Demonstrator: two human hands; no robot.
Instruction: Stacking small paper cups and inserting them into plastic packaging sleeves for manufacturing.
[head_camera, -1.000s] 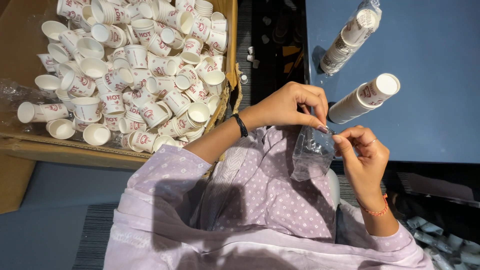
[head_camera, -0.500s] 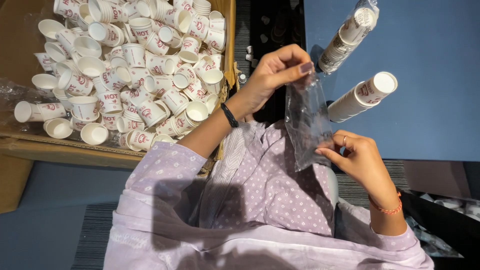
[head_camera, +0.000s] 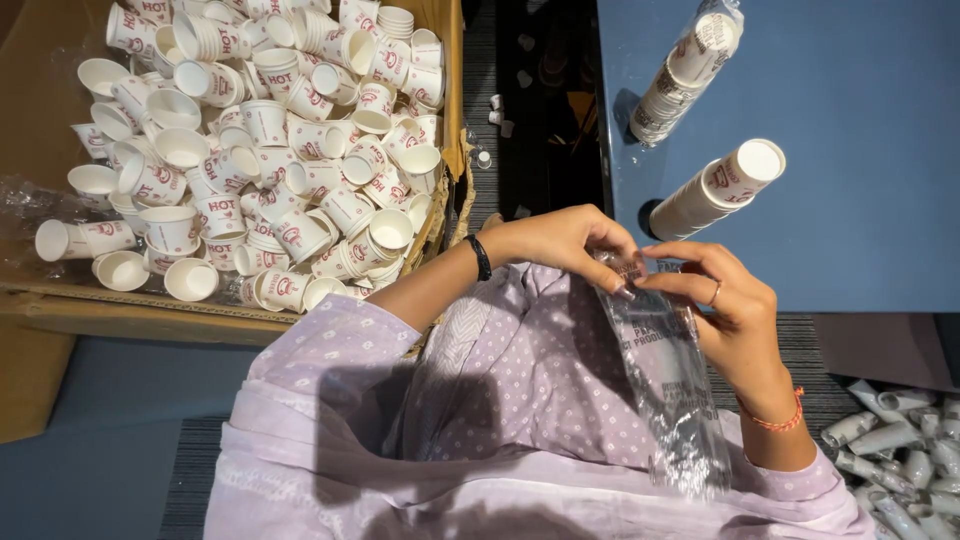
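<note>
Both the left hand (head_camera: 565, 245) and the right hand (head_camera: 722, 300) pinch the top edge of a long clear plastic sleeve bag (head_camera: 665, 375), which hangs from them down over the lilac dotted lap. Parting that mouth cleanly calls for fingertips rubbing the two films apart, not tugging. Beyond the right hand, a blue surface (head_camera: 860, 180) carries two stacks of white paper cups (head_camera: 715, 190). Left of the left hand, a cardboard box (head_camera: 452, 100) holds loose cups above grey carpet.

A lilac dotted garment with loose sleeves; a black band at the left hand (head_camera: 565, 243), a ring and orange thread bracelet at the right hand (head_camera: 728, 308).
</note>
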